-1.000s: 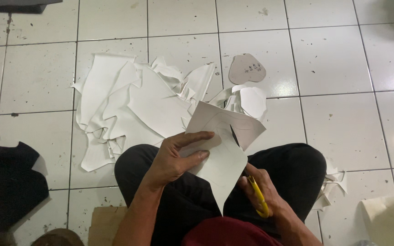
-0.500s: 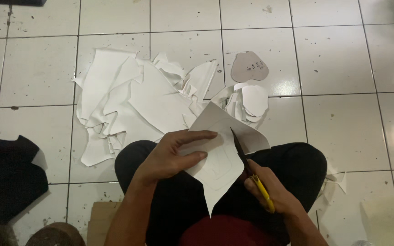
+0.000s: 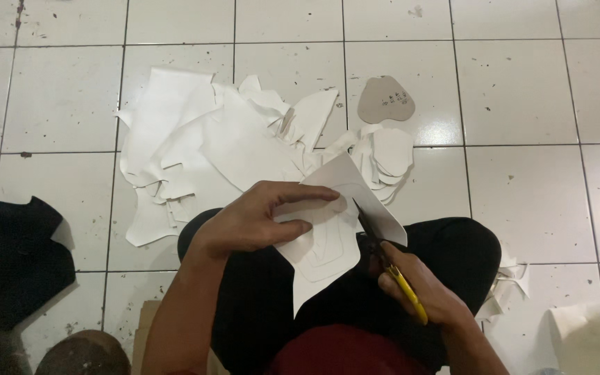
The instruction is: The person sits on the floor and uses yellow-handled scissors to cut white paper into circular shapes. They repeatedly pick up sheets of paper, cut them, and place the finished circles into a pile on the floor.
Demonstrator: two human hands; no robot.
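Over white floor tiles [image 3: 515, 90], left hand [image 3: 258, 222] pinches a white sheet [image 3: 328, 243]; right hand [image 3: 418, 288] grips yellow-handled scissors [image 3: 390, 267].

A floor-level craft workshop, likely for cutting shoe parts: white floor tiles [image 3: 522, 90] with dirty grout fill the frame, a heap of white offcuts [image 3: 210, 146] lies at centre left, a stack of cut pieces [image 3: 390, 156] and a brown pattern [image 3: 385, 101] sit upper centre

Scissor blades [image 3: 364, 221] mostly hidden behind white sheet [image 3: 328, 236]. Yellow handle [image 3: 407, 292] partly covered by right hand [image 3: 418, 288] fingers. Marks on tan template [image 3: 385, 101] too small to tell. Dark cloth [image 3: 12, 257] cut off at left edge.
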